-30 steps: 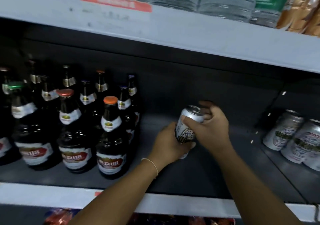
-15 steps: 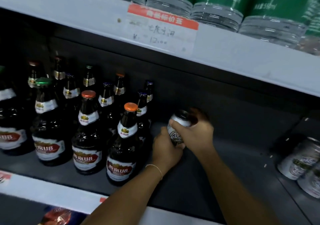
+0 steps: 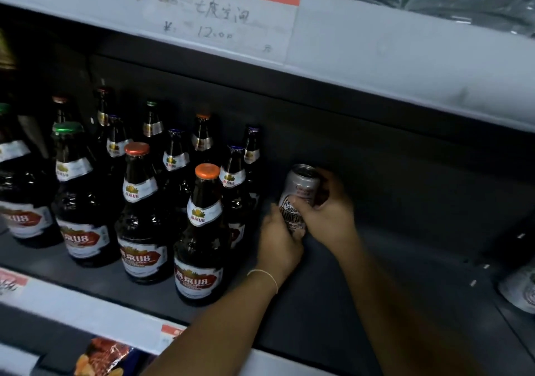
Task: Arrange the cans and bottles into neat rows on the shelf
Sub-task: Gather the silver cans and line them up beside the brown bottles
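Silver can (image 3: 298, 194) being gripped from both sides: right hand (image 3: 328, 216) curling fingers (image 3: 325, 177) round the far side with the thumb pressed across the label, left hand (image 3: 278, 244) cupping the lower near-left part, its fingertips hidden. Standing about upright on the dark shelf (image 3: 362, 303), just right of the brown bottles (image 3: 199, 231) lined up in rows. Sitting on the left wrist, a thin bracelet (image 3: 265, 275). Lying at the far right edge, another can (image 3: 519, 291). Hanging on the upper ledge, a handwritten price tag (image 3: 223, 13).

Left hand (image 3: 278, 242), right hand (image 3: 327, 213) both gripping; forearms extended
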`<state>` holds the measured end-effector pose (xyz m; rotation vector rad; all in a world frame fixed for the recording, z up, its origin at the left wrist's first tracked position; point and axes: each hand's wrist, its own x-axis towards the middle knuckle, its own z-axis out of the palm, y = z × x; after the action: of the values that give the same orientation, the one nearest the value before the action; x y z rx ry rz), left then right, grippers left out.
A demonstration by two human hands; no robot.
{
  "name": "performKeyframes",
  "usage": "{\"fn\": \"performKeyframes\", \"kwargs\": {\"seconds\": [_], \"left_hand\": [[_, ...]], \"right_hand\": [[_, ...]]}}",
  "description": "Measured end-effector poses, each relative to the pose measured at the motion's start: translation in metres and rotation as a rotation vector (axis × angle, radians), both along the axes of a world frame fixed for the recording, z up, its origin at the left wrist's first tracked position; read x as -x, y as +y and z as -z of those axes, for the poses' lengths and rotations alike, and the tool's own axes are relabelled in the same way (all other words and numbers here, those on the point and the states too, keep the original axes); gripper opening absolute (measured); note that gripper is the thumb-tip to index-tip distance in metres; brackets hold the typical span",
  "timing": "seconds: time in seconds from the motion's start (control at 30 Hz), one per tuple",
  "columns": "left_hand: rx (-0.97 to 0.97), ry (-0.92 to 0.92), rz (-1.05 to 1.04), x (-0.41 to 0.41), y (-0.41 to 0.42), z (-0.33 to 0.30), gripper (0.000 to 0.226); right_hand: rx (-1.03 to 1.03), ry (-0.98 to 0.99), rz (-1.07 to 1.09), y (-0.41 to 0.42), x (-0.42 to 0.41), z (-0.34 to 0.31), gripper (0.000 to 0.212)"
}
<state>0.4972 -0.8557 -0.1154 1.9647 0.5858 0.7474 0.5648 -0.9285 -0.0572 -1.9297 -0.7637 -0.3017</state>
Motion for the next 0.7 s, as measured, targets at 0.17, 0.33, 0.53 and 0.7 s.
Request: {"fn": "performKeyframes", "kwargs": {"seconds": [0.17, 0.33, 0.53, 0.7], "left_hand": [[0.019, 0.025, -0.049, -0.004, 0.007, 0.005, 0.041], [-0.01, 0.026, -0.044, -0.004, 0.009, 0.004, 0.034], [-0.026, 0.035, -0.018, -0.004, 0.01, 0.003, 0.039], [-0.035, 0.05, 0.0, -0.002, 0.01, 0.002, 0.041]], "right_hand": [[-0.012, -0.004, 0.016, 0.009, -0.005, 0.004, 0.073], [0.009, 0.024, 0.003, 0.014, -0.01, 0.002, 0.073], [-0.009, 0.01, 0.012, 0.018, -0.008, 0.003, 0.073], [-0.032, 0.005, 0.005, 0.017, -0.006, 0.007, 0.073]]}}
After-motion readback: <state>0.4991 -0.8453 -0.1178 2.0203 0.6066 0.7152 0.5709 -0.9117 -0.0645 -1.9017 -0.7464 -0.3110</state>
